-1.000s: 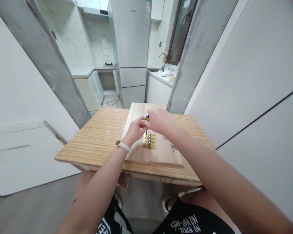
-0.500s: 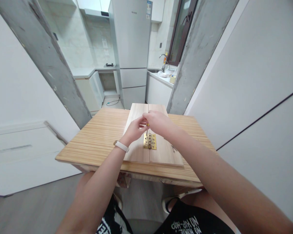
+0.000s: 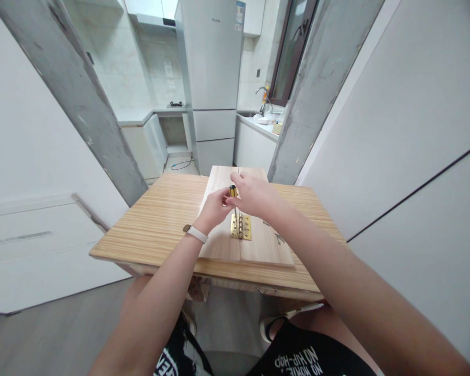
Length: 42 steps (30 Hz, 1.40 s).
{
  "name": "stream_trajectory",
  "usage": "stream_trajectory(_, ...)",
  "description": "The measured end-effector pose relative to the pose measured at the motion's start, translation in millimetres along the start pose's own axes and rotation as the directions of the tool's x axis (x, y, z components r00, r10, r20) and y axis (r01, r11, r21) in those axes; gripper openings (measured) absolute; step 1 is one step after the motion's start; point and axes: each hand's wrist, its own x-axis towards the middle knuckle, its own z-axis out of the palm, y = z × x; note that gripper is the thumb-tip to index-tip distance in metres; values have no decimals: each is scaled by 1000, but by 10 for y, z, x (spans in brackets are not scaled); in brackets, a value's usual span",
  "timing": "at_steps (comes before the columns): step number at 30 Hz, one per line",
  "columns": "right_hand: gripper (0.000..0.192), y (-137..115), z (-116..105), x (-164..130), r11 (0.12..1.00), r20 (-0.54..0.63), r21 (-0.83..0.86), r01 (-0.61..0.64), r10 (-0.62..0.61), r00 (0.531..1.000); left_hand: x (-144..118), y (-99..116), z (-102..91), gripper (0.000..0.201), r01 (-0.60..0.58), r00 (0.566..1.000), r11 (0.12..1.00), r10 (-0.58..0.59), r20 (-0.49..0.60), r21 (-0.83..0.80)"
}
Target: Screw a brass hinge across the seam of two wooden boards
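Where both hands meet at frame centre: screwdriver (image 3: 232, 192), yellow-black handle, long axis near upright, tip down on brass hinge (image 3: 241, 227) (shaft thin, mostly hidden). Right hand (image 3: 254, 196) closed round handle top. Left hand (image 3: 216, 207) pinching handle, fingers narrow. Hinge spans seam of two wooden boards (image 3: 223, 235), flat on striped table (image 3: 160, 219).

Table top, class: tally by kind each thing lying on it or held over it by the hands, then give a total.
Wooden boards: 2
Brass hinge: 1
Screwdriver, gripped by the left hand and right hand: 1
Total: 4
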Motion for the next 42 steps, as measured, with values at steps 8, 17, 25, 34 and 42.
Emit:
stream_trajectory(8, 33, -157, 99, 50, 986, 11, -52, -158, 159, 987, 4, 4, 116, 18, 5, 997, 997, 1, -73, 72)
stream_trajectory(17, 13, 2, 113, 94, 1000, 67, -7, 29, -28, 997, 10, -33, 78, 24, 21, 993, 991, -6, 116, -129)
stream_trajectory(25, 19, 120, 124, 76, 975, 76, 114, 192, -202, 977, 25, -128, 104, 12, 76, 995, 983, -65, 71, -170)
stream_trajectory(34, 48, 8, 39, -1, 991, -20, -40, -131, 130, 991, -7, 66, 146, 21, 58, 993, 995, -49, -105, 82)
stream_trajectory(42, 21, -17, 163, 33, 994, -9, -57, -89, 88, 996, 46, -5, 193, 17, 88, 996, 996, -88, -31, 2)
